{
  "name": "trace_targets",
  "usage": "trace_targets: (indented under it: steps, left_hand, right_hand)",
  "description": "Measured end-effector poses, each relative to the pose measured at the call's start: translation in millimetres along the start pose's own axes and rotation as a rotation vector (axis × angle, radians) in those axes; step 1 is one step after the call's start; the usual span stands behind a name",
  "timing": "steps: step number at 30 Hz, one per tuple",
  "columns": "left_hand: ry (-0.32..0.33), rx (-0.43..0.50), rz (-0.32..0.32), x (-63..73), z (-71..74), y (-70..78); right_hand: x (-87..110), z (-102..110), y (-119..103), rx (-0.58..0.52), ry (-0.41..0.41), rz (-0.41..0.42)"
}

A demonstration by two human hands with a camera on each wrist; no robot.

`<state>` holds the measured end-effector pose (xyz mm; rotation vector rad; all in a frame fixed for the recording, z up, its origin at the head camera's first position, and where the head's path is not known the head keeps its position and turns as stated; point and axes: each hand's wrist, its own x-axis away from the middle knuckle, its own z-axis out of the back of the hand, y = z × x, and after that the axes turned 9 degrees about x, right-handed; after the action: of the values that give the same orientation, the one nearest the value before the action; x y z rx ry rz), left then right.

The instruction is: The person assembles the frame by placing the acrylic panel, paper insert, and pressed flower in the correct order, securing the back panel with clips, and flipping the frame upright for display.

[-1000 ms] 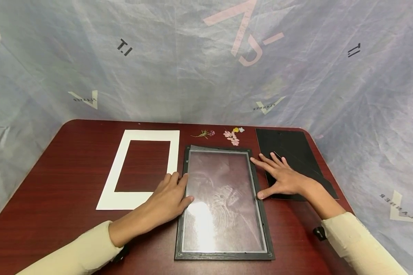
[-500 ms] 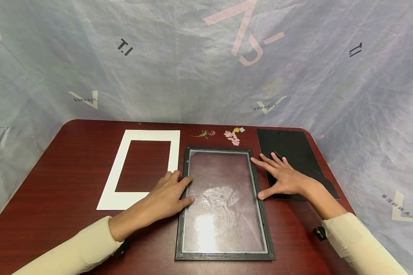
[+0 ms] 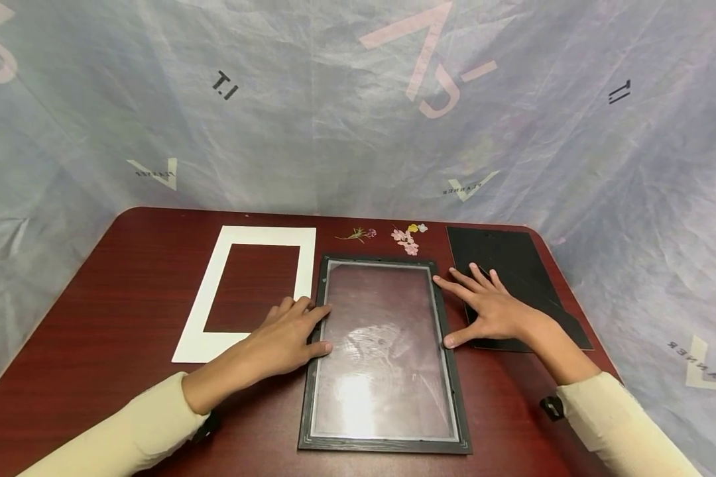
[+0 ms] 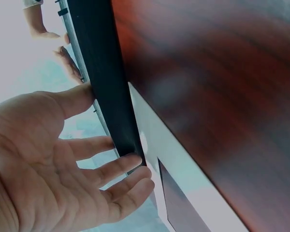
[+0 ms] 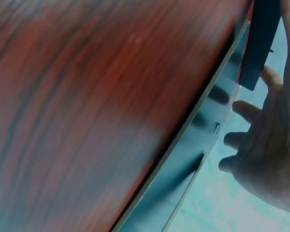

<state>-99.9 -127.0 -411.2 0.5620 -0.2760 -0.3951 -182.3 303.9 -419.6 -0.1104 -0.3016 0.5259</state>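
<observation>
A black picture frame point(image 3: 461, 397) lies flat with its inner side up, a clear sheet point(image 3: 388, 371) inside its rim. My left hand point(image 3: 283, 338) rests on the frame's left side, thumb and index finger on the rim and the others over the white mat point(image 3: 210, 291). In the left wrist view, that hand's palm and loosely bent fingers point(image 4: 94, 150) show against the frame's outer wall. On the opposite side, my right hand point(image 3: 495, 311) touches the rim with thumb and index fingertip. Its other fingers spread over a black backing board point(image 3: 501, 248).
Pressed pink flowers point(image 3: 404, 240), a yellow and a pale blue one, and a thin purple-tipped sprig point(image 3: 358, 234) lie behind the frame. Everything is on a dark red wooden table point(image 3: 95, 318). A grey printed curtain point(image 3: 310, 112) hangs behind it and at both sides.
The clear sheet's top left corner, which stuck out over the frame a second ago, now lies within the rim. My left index finger has moved onto the rim. The right hand has hardly moved.
</observation>
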Motion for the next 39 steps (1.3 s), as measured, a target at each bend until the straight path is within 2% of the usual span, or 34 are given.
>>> trace_targets:
  steps: [5, 8, 12, 16, 20, 23, 26, 29, 33, 35, 39]
  left_hand:
    - [-0.003, -0.003, 0.024, 0.6, 3.2, -4.4]
    - [-0.007, 0.028, 0.04, 0.1, 7.2, -9.0]
    - [0.033, 0.096, 0.111, -1.9, 24.1, -23.8]
    - [0.076, 0.125, 0.247, -2.5, 60.9, -54.5]
    - [0.07, 0.071, 0.397, 0.3, 100.2, -93.4]
    - [0.054, 0.048, 0.497, 2.4, 118.7, -120.2]
    - [0.033, 0.059, 0.575, 3.7, 126.3, -138.8]
    - [0.041, 0.073, 0.581, 1.3, 125.6, -151.4]
    - [0.09, 0.076, 0.528, -7.1, 122.2, -164.8]
    - [0.109, 0.091, 0.518, -11.6, 123.0, -167.6]
    - [0.14, 0.131, 0.548, -20.2, 125.6, -164.0]
  right_hand:
    - [-5.0, 1, -5, -0.018, -0.007, -0.011]
    - [-7.7, 2, -8, -0.031, -0.018, -0.016]
    - [-8.3, 2, -9, -0.04, -0.026, -0.023]
    - [-7.7, 2, -9, -0.055, -0.032, -0.024]
    - [-7.5, 3, -9, -0.073, -0.042, -0.025]
    - [-8.8, 3, -9, -0.089, -0.054, -0.021]
    - [-11.4, 4, -11, -0.105, -0.063, -0.015]
    - [-12.7, 3, -12, -0.12, -0.068, -0.016]
    - [-11.9, 1, -12, -0.138, -0.072, -0.022]
    - [-10.9, 1, -12, -0.144, -0.074, -0.026]
    - [-7.9, 3, -12, -0.149, -0.074, -0.037]
